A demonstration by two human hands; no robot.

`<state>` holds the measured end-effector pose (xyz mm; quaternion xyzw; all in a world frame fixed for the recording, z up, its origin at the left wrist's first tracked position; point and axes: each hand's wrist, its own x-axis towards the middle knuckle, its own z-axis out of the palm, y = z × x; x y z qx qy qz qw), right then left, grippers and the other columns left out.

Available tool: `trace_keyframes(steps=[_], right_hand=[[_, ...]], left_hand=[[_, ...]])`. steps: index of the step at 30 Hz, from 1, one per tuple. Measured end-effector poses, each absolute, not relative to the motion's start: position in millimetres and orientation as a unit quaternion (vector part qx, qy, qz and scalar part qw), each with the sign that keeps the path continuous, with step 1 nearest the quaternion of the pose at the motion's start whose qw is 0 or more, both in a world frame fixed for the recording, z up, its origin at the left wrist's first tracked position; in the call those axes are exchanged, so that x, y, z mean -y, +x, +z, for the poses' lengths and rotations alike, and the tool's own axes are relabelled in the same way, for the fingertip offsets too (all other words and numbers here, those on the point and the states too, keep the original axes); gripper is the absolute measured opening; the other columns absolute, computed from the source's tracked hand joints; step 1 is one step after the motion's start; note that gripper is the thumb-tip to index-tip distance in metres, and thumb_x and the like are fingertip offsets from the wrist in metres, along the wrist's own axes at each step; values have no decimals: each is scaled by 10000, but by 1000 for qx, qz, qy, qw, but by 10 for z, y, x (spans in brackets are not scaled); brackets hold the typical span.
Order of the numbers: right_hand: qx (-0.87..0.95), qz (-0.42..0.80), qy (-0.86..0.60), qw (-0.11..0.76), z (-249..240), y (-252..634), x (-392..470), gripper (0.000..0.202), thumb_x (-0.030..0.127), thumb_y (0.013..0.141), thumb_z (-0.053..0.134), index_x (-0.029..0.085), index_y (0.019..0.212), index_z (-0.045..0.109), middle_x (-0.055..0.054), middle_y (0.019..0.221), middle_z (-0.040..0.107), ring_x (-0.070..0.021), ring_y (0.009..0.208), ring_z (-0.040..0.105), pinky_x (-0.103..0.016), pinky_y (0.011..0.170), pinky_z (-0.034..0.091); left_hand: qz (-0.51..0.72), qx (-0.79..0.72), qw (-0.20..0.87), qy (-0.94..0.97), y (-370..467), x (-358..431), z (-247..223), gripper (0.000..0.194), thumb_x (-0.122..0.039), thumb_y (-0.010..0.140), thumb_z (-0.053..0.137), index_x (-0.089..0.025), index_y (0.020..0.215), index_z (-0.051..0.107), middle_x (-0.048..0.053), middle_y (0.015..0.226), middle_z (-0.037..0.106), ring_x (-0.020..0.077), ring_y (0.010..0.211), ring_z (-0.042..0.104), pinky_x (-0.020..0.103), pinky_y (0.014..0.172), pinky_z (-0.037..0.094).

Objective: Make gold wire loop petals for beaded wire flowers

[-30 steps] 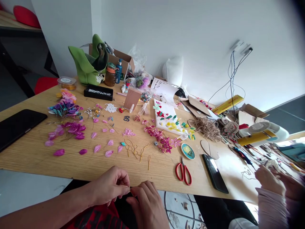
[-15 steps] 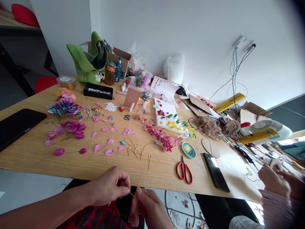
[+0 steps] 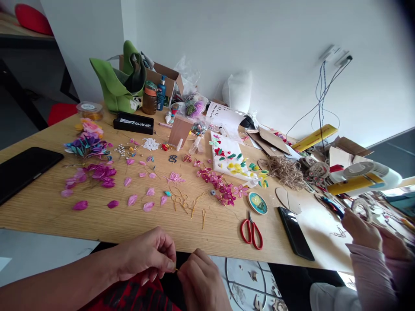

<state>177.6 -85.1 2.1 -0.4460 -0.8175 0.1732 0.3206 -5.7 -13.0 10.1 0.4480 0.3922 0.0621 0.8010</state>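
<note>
Pale wood-grained table [image 3: 58,222] spans the frame, and at bottom centre, fingertips drawn close, the left hand [image 3: 147,255] and right hand [image 3: 202,278] pinch a thin golden-yellow strand [image 3: 177,270] between them; red-handled metal scissors [image 3: 250,220] lie right of centre.

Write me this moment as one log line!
left hand: pinching yellow strand | right hand: closed at same strand | red-handled scissors: lying on table
</note>
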Motion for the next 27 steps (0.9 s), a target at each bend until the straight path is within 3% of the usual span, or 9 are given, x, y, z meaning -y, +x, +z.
trace_keyframes(steps=[3,5,8,13,17,19,22,24,27], right_hand=[[819,141,-445,333,49,1796,858,281,153,980,389,191,738,527,-23,624,563,-151,606,482,-262,554,346],[758,260,-497,332,76,1818,862,263,252,1010,404,187,836,591,-44,732,626,-161,700,563,-258,618,409],[573,497,-560,333,124,1840,834,427,480,1024,359,174,911,634,-70,828,674,-175,797,627,-282,738,467],[440,655,-513,339,132,1833,728,502,658,845,592,165,760,550,-27,639,610,-138,599,556,-268,630,435],[544,524,-571,320,76,1841,688,390,532,916,560,173,764,546,-41,685,612,-158,646,559,-273,627,422],[673,329,-572,335,45,1867,649,290,358,991,462,182,782,561,-50,721,616,-171,677,549,-278,622,398],[798,63,-475,365,60,1952,472,255,141,992,367,201,863,578,-45,757,619,-177,675,510,-293,630,374],[802,53,-462,374,142,2037,250,228,124,983,389,205,885,578,-40,776,622,-176,690,522,-291,644,389],[729,194,-524,395,341,2167,-213,158,247,974,490,199,882,608,-40,814,650,-176,761,592,-278,685,432]], left_hand=[[75,-399,805,432,-49,106,105,279,-383,555,693,-160,676,577,-42,479,525,62,345,395,170,298,265],[92,-403,786,460,-43,88,123,288,-407,598,681,-159,704,578,-47,497,523,60,362,400,168,317,293],[101,-403,746,520,-36,70,138,298,-437,652,654,-161,728,569,-56,520,508,64,388,407,175,341,326],[100,-420,687,585,-10,63,176,259,-425,695,578,-170,735,567,-45,577,506,83,428,432,186,350,331],[111,-431,666,599,49,-16,278,216,-384,651,576,-171,681,557,-44,551,493,82,452,425,177,373,316],[115,-431,668,596,93,-117,317,232,-401,625,581,-179,679,541,-49,528,488,84,430,417,179,358,311],[126,-412,673,601,177,-351,356,282,-453,607,587,-184,673,535,-41,507,503,98,400,427,195,332,324],[157,-402,658,617,242,-541,383,299,-471,623,590,-180,677,549,-36,508,512,104,399,438,203,340,342],[250,-405,583,659,323,-822,417,279,-454,703,572,-175,716,581,-41,514,499,106,410,439,211,379,358]])
